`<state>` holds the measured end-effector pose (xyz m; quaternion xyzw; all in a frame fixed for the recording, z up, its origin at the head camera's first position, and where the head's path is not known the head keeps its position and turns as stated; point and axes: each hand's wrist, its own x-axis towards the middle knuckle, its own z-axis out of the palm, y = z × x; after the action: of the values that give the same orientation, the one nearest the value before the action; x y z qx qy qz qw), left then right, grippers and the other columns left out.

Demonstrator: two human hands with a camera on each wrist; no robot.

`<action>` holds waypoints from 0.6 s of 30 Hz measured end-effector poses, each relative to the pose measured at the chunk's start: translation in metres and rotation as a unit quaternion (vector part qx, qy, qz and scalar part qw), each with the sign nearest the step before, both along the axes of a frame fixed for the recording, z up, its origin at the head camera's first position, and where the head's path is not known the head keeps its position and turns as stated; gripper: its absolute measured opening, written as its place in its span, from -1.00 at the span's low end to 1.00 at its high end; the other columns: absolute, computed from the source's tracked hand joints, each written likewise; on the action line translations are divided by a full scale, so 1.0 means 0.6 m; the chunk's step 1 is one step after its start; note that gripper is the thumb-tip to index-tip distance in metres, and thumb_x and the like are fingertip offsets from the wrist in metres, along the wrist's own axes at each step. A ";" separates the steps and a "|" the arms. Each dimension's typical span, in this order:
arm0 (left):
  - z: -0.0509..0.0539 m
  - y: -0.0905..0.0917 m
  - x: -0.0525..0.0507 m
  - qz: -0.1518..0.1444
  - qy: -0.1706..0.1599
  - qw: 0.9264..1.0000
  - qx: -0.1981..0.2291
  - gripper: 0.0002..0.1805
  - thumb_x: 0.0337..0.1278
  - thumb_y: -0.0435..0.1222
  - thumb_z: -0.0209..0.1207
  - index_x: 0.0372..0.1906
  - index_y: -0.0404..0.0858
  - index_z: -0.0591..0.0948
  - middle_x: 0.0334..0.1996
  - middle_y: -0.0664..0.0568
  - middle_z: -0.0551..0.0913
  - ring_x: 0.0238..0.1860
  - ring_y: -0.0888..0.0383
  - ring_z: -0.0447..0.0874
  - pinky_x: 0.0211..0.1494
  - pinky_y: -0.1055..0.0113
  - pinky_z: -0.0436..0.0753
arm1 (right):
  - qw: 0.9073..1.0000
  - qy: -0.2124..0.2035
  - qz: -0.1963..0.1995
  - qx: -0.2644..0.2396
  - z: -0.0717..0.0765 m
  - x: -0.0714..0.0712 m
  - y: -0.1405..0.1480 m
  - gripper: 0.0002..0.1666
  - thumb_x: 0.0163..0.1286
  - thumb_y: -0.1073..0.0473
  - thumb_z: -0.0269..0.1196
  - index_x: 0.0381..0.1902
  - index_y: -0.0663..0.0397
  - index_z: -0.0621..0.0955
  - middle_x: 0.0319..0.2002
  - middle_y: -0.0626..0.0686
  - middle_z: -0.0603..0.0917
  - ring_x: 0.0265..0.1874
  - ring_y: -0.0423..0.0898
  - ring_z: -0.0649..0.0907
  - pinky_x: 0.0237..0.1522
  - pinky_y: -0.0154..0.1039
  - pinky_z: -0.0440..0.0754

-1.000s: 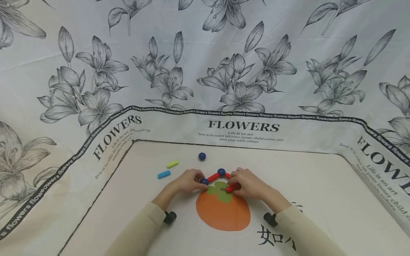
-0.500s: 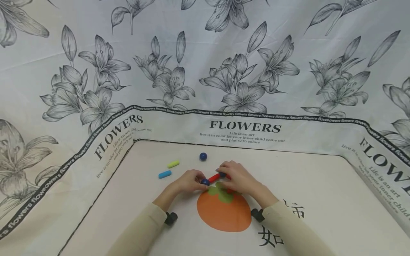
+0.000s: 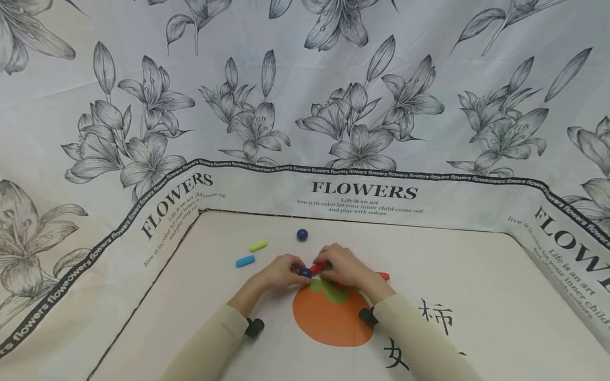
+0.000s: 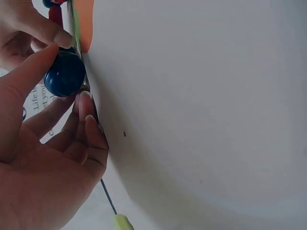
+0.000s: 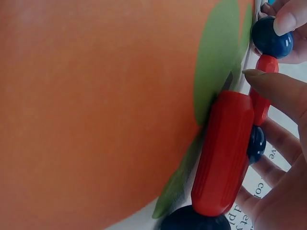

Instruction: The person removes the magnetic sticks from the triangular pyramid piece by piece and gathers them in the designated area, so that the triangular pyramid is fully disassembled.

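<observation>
One blue ball [image 4: 65, 75] in the left grip [image 3: 284, 271], against one red rod [image 3: 317, 267] in the right grip [image 3: 344, 268].

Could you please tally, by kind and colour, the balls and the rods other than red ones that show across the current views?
Dark blue balls: 4 (loose ball; held ball in the left hand; middle ball and cut-off ball in the right wrist view)
Light blue rod: 1
Yellow-green rod: 1
Total: 6
</observation>
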<state>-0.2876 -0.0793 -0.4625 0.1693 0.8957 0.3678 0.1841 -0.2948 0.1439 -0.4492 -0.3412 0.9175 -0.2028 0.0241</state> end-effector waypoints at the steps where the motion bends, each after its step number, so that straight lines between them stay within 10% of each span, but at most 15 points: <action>1: -0.001 0.000 0.000 0.000 -0.001 1.000 0.000 -0.63 0.21 -0.09 0.41 0.00 -0.21 0.69 -0.26 0.05 0.63 -0.19 0.11 0.53 -0.05 0.24 0.57 | 1.000 -0.003 0.000 0.001 -0.001 0.000 -0.002 -0.71 0.27 0.25 0.46 -0.03 0.03 0.78 -0.10 -0.03 0.71 -0.07 -0.02 0.56 0.02 0.03 0.54; 18: -0.006 -0.003 -0.003 -0.016 -0.003 1.000 0.017 -0.74 0.22 -0.11 0.41 -0.07 -0.12 0.70 -0.28 0.07 0.63 -0.15 0.10 0.53 0.02 0.21 0.56 | 0.999 -0.032 -0.032 -0.005 0.003 -0.008 -0.018 -0.79 0.24 0.31 0.48 -0.15 0.06 0.83 -0.24 -0.05 0.74 -0.19 -0.09 0.60 0.02 -0.06 0.57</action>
<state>-0.2895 -0.0809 -0.4661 0.1858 0.8858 0.3803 0.1903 -0.2995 0.1330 -0.4474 -0.3052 0.9257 -0.2188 0.0453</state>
